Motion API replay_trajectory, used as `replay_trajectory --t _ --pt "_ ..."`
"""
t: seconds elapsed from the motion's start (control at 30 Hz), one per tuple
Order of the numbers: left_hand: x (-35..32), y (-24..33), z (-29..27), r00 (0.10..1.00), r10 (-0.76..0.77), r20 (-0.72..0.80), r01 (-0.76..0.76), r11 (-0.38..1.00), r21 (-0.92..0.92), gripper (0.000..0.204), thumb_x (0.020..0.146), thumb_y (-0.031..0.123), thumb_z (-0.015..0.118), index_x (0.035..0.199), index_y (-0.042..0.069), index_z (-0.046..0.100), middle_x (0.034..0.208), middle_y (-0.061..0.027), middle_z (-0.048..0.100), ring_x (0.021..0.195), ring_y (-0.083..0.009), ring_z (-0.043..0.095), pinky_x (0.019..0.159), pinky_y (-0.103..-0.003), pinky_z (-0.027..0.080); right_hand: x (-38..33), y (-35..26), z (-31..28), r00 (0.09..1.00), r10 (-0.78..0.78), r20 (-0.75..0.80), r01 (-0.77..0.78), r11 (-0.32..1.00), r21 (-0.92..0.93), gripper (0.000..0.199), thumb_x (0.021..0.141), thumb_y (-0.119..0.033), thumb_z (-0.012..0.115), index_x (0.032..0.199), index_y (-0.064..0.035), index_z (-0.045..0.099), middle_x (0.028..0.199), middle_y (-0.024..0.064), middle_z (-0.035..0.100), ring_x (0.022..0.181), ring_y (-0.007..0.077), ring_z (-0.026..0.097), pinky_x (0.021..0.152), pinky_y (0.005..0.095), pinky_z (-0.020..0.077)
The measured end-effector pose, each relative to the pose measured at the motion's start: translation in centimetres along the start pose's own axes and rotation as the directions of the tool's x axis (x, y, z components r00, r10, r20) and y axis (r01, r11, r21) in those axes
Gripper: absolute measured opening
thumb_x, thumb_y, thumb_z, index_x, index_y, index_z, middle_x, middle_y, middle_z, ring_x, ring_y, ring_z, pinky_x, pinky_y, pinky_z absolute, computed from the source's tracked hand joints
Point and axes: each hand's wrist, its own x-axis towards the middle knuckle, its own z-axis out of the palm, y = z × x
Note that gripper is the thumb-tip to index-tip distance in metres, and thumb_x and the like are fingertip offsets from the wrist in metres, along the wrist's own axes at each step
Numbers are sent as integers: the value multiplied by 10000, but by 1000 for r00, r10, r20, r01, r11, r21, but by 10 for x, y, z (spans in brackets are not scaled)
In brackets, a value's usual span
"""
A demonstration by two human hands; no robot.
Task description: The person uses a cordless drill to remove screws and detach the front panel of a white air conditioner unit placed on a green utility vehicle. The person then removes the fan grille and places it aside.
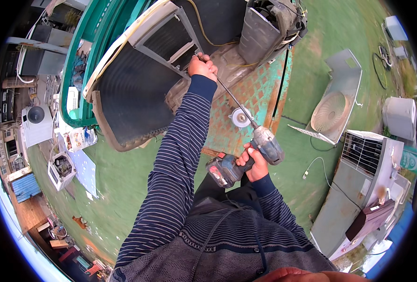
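Note:
My right hand [253, 162] is wrapped round the grip of a cordless impact driver [267, 145], its battery pack [223, 170] toward my body. A long thin driver bit [232, 96] runs from its nose up and left. At the bit's far end my left hand [203, 68] is closed round it, against the edge of a grey metal frame [168, 37]. The very tip is hidden by the fingers. That frame belongs to an opened air-conditioner outdoor unit, with a curved dark finned coil [133, 91] and a dirty base pan [229, 66].
Beneath the unit lies a rusty green metal sheet [239, 91] with a small white round part [240, 117] on it. A teal crate [77, 61] stands left. On the right are a casing panel with a fan grille [330, 110] and a rusty cabinet [344, 183] with a loose cord.

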Motion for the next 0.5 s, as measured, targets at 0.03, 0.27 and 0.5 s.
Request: replay_trajectory --t 0.03,0.27,0.5 --pt "-3 2 -3 1000 -26 -10 26 1000 -3 237 1036 339 423 891 178 519 689 30 502 479 -95 364 418 -244 272 -3 1 -3 1000 2 2 -2 1000 -9 213 920 -140 567 1080 -2 541 723 64 499 654 205 518 672 380 462" --pt "-25 11 -54 985 167 -52 -165 985 41 141 1022 320 465 952 205 505 692 28 529 471 -96 357 424 -258 269 -12 14 -20 998 57 -5 -57 990 -133 268 902 -169 581 1114 -12 534 709 56 502 641 199 515 671 378 452" --pt "-37 25 -67 982 147 -116 -150 989 -14 169 1036 298 385 986 187 503 730 -5 571 481 -106 374 428 -270 294 -20 24 -28 993 109 38 -107 993 -52 228 916 -118 572 1102 14 551 724 74 513 659 212 526 673 385 463"
